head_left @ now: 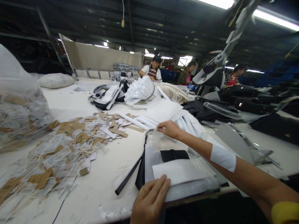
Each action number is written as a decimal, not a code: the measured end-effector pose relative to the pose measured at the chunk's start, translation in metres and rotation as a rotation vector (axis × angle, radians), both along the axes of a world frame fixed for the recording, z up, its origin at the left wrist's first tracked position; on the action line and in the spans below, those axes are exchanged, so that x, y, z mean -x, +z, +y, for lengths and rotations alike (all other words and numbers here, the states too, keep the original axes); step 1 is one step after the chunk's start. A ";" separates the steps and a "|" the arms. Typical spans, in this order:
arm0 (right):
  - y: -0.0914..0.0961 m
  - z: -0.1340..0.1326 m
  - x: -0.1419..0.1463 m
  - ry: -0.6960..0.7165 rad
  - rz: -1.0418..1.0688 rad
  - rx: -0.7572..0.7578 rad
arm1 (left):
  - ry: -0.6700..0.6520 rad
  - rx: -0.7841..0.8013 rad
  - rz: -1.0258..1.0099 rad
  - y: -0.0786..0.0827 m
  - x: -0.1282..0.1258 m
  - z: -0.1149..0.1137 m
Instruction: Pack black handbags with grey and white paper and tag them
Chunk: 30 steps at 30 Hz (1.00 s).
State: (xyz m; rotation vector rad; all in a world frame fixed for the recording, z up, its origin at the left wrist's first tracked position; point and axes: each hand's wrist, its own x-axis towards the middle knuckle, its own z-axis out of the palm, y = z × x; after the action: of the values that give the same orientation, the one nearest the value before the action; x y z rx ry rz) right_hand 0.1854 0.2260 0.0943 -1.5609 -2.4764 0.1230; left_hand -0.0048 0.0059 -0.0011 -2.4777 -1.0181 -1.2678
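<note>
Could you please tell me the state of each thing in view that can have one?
White sheet: flat, partly over the grey sheet
Left hand: fingers resting on the white sheet
Black pouch: lying on the grey sheet
Black strap: stretched out, unrolled
Right hand: fingers bent; grip unclear
Tags: scattered loosely
Clear bag: bulging, filled
White rolls: bundled
Ceiling light: lit
</note>
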 end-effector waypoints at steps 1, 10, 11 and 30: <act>0.001 -0.001 0.001 0.000 -0.009 -0.011 | -0.002 0.005 0.006 0.000 0.000 0.000; 0.016 -0.024 0.010 0.007 -0.081 -0.114 | -0.002 0.038 -0.015 0.005 -0.001 -0.002; 0.017 -0.026 0.011 0.010 -0.081 -0.121 | -0.002 0.042 -0.018 0.005 -0.001 -0.003; 0.015 -0.083 0.012 0.107 0.027 -0.308 | 0.004 0.084 -0.045 0.000 -0.004 -0.004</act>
State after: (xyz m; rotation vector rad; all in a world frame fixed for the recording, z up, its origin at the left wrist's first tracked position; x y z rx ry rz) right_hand 0.1737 0.1425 0.1090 -1.2935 -2.4179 -0.2095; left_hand -0.0009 0.0016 -0.0014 -2.5185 -1.1085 -1.3107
